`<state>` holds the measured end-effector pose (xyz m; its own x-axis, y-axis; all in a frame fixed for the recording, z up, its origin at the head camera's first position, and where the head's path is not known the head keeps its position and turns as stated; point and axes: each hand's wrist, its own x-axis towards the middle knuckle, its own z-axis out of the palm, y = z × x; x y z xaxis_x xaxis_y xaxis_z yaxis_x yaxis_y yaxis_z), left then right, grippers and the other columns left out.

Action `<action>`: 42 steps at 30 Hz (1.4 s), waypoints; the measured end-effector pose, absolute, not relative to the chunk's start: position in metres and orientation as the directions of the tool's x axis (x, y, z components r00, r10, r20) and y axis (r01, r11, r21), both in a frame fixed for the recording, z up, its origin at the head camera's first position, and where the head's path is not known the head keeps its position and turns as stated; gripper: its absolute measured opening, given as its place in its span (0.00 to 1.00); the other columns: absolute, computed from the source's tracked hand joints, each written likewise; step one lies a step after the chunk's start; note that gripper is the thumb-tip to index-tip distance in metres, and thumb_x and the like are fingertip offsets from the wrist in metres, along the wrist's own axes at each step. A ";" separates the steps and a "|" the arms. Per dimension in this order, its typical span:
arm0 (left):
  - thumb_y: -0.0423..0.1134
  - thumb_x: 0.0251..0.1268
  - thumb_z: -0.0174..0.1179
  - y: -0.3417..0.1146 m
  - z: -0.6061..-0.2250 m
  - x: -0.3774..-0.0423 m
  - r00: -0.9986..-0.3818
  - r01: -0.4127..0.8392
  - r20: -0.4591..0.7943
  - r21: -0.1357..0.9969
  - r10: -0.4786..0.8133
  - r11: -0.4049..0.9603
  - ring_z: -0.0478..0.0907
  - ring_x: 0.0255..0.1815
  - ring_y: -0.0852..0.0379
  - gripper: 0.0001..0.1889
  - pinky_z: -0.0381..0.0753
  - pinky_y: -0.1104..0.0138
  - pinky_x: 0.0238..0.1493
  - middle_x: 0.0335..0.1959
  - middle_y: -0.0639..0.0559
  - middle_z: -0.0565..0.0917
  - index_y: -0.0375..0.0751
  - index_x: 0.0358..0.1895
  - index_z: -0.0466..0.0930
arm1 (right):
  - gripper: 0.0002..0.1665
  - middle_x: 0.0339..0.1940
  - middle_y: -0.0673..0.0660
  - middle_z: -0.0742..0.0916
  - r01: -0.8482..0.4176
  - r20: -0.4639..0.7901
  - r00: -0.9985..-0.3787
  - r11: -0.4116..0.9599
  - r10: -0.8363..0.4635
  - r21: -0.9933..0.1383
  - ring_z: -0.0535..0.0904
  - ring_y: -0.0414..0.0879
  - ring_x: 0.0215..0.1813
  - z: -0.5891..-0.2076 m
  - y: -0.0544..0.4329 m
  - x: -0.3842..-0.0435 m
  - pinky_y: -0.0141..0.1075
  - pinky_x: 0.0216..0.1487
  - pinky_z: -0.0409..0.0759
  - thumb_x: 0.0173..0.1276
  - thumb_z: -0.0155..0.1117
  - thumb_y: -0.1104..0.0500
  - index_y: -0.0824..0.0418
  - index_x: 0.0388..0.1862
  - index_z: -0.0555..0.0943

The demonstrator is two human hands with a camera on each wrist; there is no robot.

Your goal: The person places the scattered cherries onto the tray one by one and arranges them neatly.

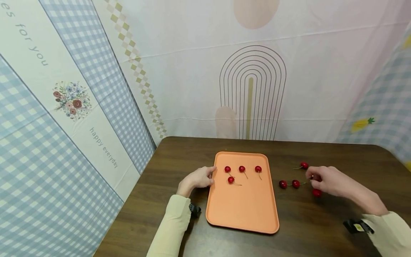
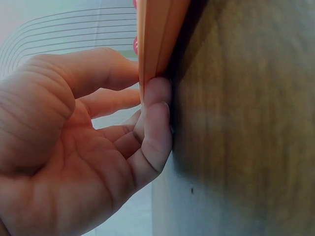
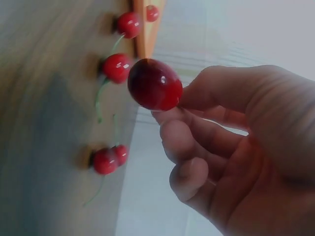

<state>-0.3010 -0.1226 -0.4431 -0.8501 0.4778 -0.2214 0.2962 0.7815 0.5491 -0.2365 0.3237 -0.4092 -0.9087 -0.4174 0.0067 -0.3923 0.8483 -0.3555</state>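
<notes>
An orange rectangular tray [image 1: 242, 207] lies on the table with several red stemmed cherries near its far end, one of them a cherry [image 1: 231, 180] set closer in. My left hand [image 1: 199, 178] grips the tray's left edge; in the left wrist view, curled fingertips [image 2: 156, 118] sit at its underside. Right of the tray, my right hand [image 1: 329, 181] pinches a dark red cherry [image 3: 155, 84] between thumb and fingers, raised off the table. The pinched stem is mostly hidden by the fingers.
Two cherries lie between tray and right hand, a left cherry [image 1: 283, 184] and a right cherry [image 1: 295, 184]. Farther back is another cherry [image 1: 304, 165]. The dark wooden table [image 1: 154, 200] ends at a patterned cloth backdrop [image 1: 192, 82].
</notes>
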 end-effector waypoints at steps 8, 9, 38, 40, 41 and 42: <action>0.31 0.63 0.54 -0.123 -0.444 -0.301 -0.854 0.289 -0.218 0.556 0.472 0.780 0.60 0.15 0.60 0.36 0.62 0.69 0.23 0.16 0.56 0.66 0.41 0.77 0.58 | 0.04 0.24 0.44 0.79 -0.422 0.069 -0.901 0.828 -0.429 -0.368 0.68 0.32 0.24 -0.391 0.300 -0.240 0.30 0.26 0.69 0.66 0.61 0.63 0.54 0.36 0.79; 0.31 0.64 0.54 -0.123 -0.444 -0.301 -0.855 0.289 -0.219 0.554 0.471 0.781 0.60 0.15 0.60 0.36 0.62 0.69 0.23 0.16 0.56 0.66 0.41 0.77 0.58 | 0.04 0.24 0.45 0.79 -0.425 0.072 -0.899 0.825 -0.431 -0.372 0.68 0.32 0.24 -0.389 0.297 -0.240 0.30 0.26 0.69 0.66 0.61 0.63 0.53 0.35 0.79; 0.32 0.64 0.54 -0.122 -0.441 -0.301 -0.857 0.289 -0.221 0.543 0.466 0.788 0.61 0.17 0.60 0.35 0.63 0.70 0.23 0.17 0.55 0.67 0.41 0.76 0.59 | 0.05 0.23 0.45 0.79 -0.517 0.110 -0.841 0.727 -0.529 -0.452 0.70 0.36 0.24 -0.398 0.223 -0.272 0.31 0.28 0.69 0.68 0.62 0.62 0.54 0.32 0.81; 0.32 0.64 0.54 -0.122 -0.442 -0.301 -0.857 0.289 -0.220 0.544 0.466 0.788 0.61 0.17 0.60 0.35 0.63 0.70 0.23 0.17 0.55 0.66 0.41 0.76 0.59 | 0.04 0.23 0.47 0.79 -0.503 0.096 -0.845 0.723 -0.526 -0.474 0.71 0.37 0.24 -0.401 0.218 -0.275 0.31 0.26 0.71 0.69 0.61 0.63 0.57 0.33 0.81; 0.32 0.64 0.55 -0.122 -0.442 -0.301 -0.857 0.287 -0.220 0.546 0.466 0.787 0.61 0.17 0.60 0.35 0.63 0.70 0.23 0.17 0.55 0.66 0.41 0.76 0.59 | 0.04 0.24 0.48 0.80 -0.490 0.083 -0.849 0.720 -0.522 -0.491 0.72 0.37 0.24 -0.403 0.215 -0.276 0.31 0.26 0.72 0.69 0.61 0.63 0.58 0.34 0.81; 0.32 0.64 0.55 -0.122 -0.443 -0.301 -0.857 0.284 -0.222 0.549 0.464 0.786 0.61 0.17 0.60 0.35 0.62 0.70 0.23 0.17 0.55 0.66 0.41 0.76 0.59 | 0.03 0.25 0.49 0.81 -0.479 0.070 -0.851 0.715 -0.520 -0.510 0.73 0.38 0.24 -0.404 0.213 -0.277 0.31 0.26 0.74 0.69 0.61 0.63 0.58 0.34 0.81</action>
<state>-0.3008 -0.1220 -0.4425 -0.8574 0.4644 -0.2216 0.2837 0.7859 0.5494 -0.2771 0.2129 -0.4045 -0.8512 -0.5202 0.0699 -0.4787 0.7149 -0.5097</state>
